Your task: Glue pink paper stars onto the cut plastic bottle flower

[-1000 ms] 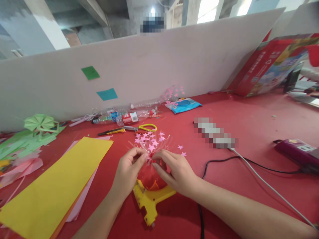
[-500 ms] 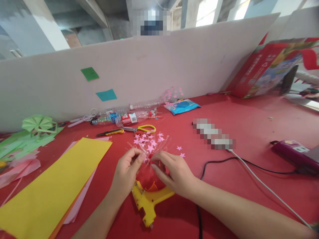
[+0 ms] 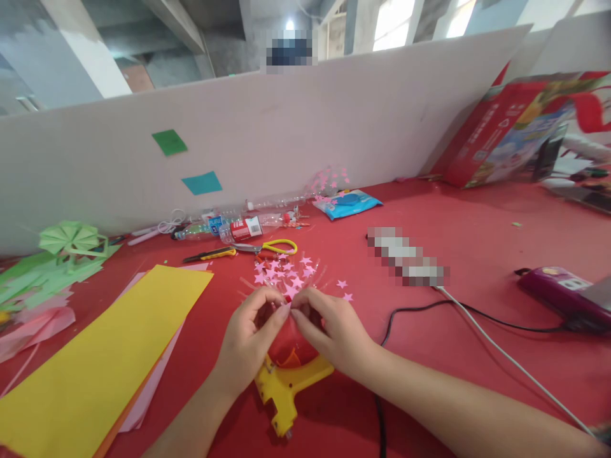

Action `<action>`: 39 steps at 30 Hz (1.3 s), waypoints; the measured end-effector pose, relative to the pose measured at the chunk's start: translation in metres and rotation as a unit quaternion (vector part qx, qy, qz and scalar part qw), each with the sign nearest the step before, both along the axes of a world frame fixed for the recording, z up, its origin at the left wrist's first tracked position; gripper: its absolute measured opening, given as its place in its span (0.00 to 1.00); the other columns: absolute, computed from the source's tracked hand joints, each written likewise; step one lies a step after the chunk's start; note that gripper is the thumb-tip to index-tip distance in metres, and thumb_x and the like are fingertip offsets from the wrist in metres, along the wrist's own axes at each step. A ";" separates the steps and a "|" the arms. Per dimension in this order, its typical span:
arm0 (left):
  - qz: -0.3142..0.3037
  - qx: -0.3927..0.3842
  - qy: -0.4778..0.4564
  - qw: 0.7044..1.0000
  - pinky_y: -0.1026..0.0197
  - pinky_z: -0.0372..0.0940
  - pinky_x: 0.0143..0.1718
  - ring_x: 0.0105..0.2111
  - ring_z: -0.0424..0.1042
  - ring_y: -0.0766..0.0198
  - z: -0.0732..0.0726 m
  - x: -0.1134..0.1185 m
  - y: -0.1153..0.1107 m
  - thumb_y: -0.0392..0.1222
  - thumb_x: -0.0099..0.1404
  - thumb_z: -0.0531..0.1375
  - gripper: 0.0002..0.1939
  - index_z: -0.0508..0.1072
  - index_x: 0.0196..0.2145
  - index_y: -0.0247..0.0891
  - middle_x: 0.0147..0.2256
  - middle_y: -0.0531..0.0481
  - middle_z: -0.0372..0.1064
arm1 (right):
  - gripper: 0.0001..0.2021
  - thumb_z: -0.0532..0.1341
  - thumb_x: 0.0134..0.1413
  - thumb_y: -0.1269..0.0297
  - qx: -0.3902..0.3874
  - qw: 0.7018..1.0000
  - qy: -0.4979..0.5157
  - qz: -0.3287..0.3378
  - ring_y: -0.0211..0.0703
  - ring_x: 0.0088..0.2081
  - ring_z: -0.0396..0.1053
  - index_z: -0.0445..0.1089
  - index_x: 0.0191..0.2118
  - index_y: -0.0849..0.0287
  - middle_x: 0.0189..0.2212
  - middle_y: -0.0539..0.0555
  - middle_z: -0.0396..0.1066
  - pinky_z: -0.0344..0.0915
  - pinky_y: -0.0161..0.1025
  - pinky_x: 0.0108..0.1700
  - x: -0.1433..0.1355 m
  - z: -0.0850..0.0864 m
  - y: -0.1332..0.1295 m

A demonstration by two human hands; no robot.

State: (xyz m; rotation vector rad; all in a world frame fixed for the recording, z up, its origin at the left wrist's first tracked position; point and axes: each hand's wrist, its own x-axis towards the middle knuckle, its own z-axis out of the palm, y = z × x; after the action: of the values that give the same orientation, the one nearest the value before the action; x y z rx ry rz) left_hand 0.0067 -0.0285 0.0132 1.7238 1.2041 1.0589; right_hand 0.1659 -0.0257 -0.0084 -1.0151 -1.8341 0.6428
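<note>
In front of me stands a clear plastic bottle piece (image 3: 317, 278) cut into splayed strips, with pink paper stars (image 3: 296, 281) at their ends and a red spot in the middle. My left hand (image 3: 258, 331) and my right hand (image 3: 329, 324) meet at its near side, thumbs and forefingers pinched together. A small pink bit shows at the touching fingertips; what each hand grips is too small and hidden to name. Just below my hands lies a yellow hot glue gun (image 3: 284, 394), partly behind the clear plastic.
Yellow paper sheets (image 3: 109, 356) lie left, green paper scraps (image 3: 57, 273) beyond. Scissors (image 3: 279, 246), a utility knife (image 3: 210, 255), plastic bottles (image 3: 243, 228) and a blue wipes pack (image 3: 351, 203) line the back. Two loose stars, a black cable (image 3: 429, 306) and a purple tool (image 3: 563, 296) are right.
My fingertips have come together; a small gap stood between the hands before. The left hand has moved slightly right. The glue gun and the things around have stayed put.
</note>
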 end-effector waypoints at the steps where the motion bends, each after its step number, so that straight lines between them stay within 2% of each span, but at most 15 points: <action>1: 0.010 -0.007 0.004 1.000 0.65 0.61 0.34 0.32 0.65 0.65 0.000 0.000 0.000 0.47 0.63 0.57 0.09 0.68 0.31 0.39 0.30 0.53 0.65 | 0.04 0.53 0.56 0.67 -0.005 1.000 0.002 -0.002 0.32 0.21 0.59 0.63 0.32 0.58 0.20 0.45 0.62 0.55 0.29 0.25 0.000 0.000 0.000; 9: 0.031 -0.064 -0.024 0.997 0.68 0.59 0.27 0.26 0.63 0.69 0.000 0.003 0.000 0.50 0.60 0.60 0.12 0.69 0.32 0.39 0.28 0.55 0.66 | 0.05 0.53 0.57 0.67 -0.014 1.000 0.006 -0.005 0.32 0.20 0.59 0.64 0.30 0.58 0.19 0.45 0.61 0.54 0.29 0.25 -0.001 0.000 0.003; 15: 0.010 -0.099 -0.060 0.993 0.70 0.52 0.21 0.20 0.53 0.73 0.000 -0.001 0.003 0.49 0.61 0.60 0.12 0.69 0.29 0.38 0.20 0.59 0.57 | 0.05 0.53 0.57 0.68 0.009 1.000 -0.002 0.001 0.32 0.20 0.58 0.64 0.31 0.58 0.19 0.45 0.61 0.54 0.29 0.25 -0.001 -0.002 0.001; 26: 0.016 -0.128 -0.077 0.989 0.70 0.51 0.18 0.17 0.55 0.73 -0.001 0.000 0.004 0.51 0.60 0.61 0.12 0.70 0.31 0.39 0.17 0.60 0.56 | 0.06 0.53 0.57 0.69 0.028 1.000 -0.002 0.002 0.31 0.20 0.58 0.64 0.31 0.59 0.19 0.45 0.61 0.54 0.29 0.24 -0.001 -0.002 0.002; 32: 0.016 -0.096 -0.050 0.994 0.69 0.52 0.21 0.20 0.55 0.72 -0.001 -0.002 0.004 0.51 0.60 0.61 0.13 0.72 0.29 0.38 0.20 0.58 0.58 | 0.05 0.53 0.59 0.67 0.036 0.999 -0.015 -0.001 0.32 0.21 0.58 0.64 0.32 0.58 0.20 0.45 0.62 0.55 0.29 0.25 -0.001 -0.004 0.002; 36: 0.018 -0.048 -0.019 0.998 0.67 0.59 0.30 0.28 0.62 0.68 0.002 -0.002 0.002 0.49 0.60 0.60 0.11 0.71 0.29 0.38 0.26 0.54 0.65 | 0.05 0.54 0.58 0.67 0.062 0.998 -0.031 -0.007 0.31 0.20 0.58 0.64 0.33 0.58 0.20 0.45 0.63 0.55 0.29 0.25 0.000 -0.004 0.000; 39: 0.021 -0.018 -0.001 1.000 0.65 0.60 0.34 0.30 0.64 0.65 0.003 -0.002 0.001 0.48 0.61 0.60 0.11 0.71 0.28 0.38 0.28 0.53 0.66 | 0.04 0.54 0.58 0.68 0.055 0.998 -0.030 -0.008 0.31 0.20 0.59 0.65 0.34 0.59 0.20 0.45 0.63 0.55 0.29 0.25 0.001 -0.003 -0.002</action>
State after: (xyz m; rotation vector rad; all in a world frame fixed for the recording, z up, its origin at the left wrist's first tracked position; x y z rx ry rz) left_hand 0.0051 -0.0271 0.0163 1.6756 1.2565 1.0564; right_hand 0.1666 -0.0273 -0.0113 -0.9850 -1.8904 0.4989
